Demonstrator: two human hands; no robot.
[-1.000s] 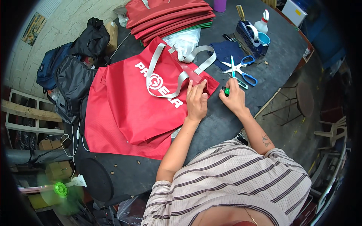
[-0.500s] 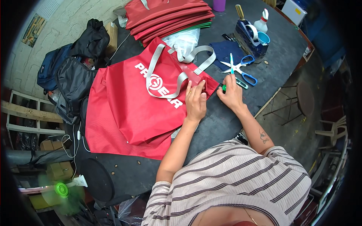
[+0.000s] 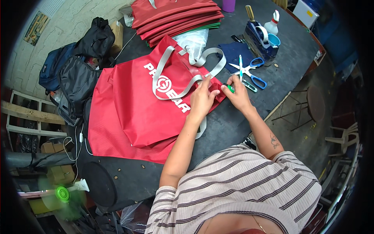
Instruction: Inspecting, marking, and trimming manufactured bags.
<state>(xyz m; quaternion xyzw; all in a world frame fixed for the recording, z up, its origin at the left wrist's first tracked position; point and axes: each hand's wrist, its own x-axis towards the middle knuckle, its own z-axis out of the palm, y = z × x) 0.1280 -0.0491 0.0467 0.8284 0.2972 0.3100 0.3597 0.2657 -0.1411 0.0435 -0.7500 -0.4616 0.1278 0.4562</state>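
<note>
Head view: a red tote bag [image 3: 156, 105] lies flat on the dark worktable [image 3: 233, 128], its long side running from the person's lower left up toward the right, with its grey webbing handles [image 3: 187, 74] looped across the upper end. Both hands meet at the bag's right-hand corner, just beside each other. The left hand [image 3: 200, 99] rests on the fabric with fingers curled down, pinching the bag's edge near the handle strap. The right hand [image 3: 237, 93] is closed around a small green tool [image 3: 230, 89], whose tip points left toward the corner that the left hand pins; what kind of tool it is I cannot tell. So the bag's corner lies straight left of the right hand and directly under the left, which is the nearer of the two.

Blue-handled scissors [image 3: 249, 72] lie open just beyond the right hand. A stack of folded red bags [image 3: 175, 17] sits at the far edge, well apart
</note>
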